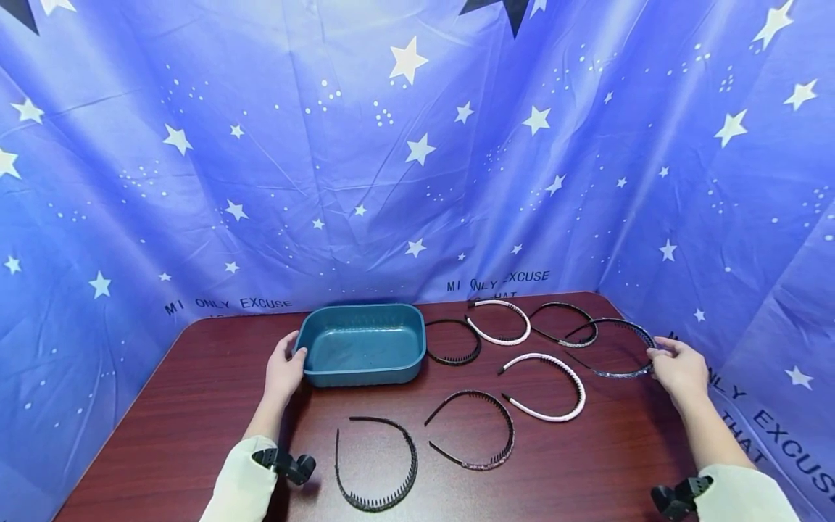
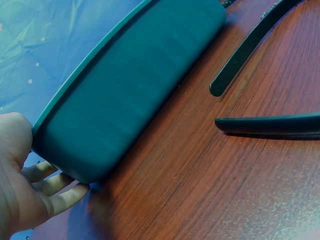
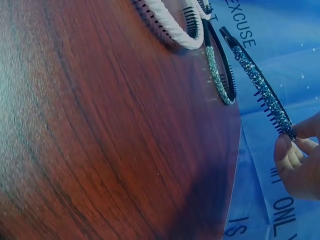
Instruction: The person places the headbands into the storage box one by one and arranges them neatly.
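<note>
Head view is showing the left hand gripping the left end of the teal basin, thumb over the rim and fingers curling round the wall; its grip is closing on the basin, which is sitting near the tabletop's far edge. The right hand is pinching the end of the glittery headband by the tabletop's right edge, fingertips narrowly closing on it.
</note>
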### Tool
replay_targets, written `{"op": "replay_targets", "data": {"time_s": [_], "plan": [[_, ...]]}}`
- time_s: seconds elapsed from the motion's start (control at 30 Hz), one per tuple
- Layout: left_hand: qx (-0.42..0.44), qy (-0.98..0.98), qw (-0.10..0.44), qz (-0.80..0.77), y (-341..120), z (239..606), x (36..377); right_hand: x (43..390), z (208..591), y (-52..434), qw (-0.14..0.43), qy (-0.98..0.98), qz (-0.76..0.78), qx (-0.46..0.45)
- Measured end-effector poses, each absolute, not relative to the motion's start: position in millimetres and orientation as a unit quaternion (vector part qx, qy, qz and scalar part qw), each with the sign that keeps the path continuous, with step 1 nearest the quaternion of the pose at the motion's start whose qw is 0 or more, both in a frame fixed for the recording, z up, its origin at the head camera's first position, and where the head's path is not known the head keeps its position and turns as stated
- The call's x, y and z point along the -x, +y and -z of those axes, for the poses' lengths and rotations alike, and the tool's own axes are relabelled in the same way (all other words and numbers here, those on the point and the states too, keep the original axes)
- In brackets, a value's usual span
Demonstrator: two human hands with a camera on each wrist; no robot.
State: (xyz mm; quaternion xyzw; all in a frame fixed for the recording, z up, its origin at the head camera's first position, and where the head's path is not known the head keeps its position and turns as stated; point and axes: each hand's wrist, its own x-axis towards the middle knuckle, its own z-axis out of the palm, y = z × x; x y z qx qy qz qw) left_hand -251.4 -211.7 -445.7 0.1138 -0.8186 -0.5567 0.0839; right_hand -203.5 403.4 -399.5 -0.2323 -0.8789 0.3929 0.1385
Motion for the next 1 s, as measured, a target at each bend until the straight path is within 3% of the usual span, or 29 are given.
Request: {"op": "replay_targets", "data": {"time_s": [1.0], "plan": [[-0.116, -0.824, 0.087, 0.548, -210.5, 445.4, 250.0, 216.8, 397.4, 359.6, 0.144, -0.856, -0.468, 0.163]]}}
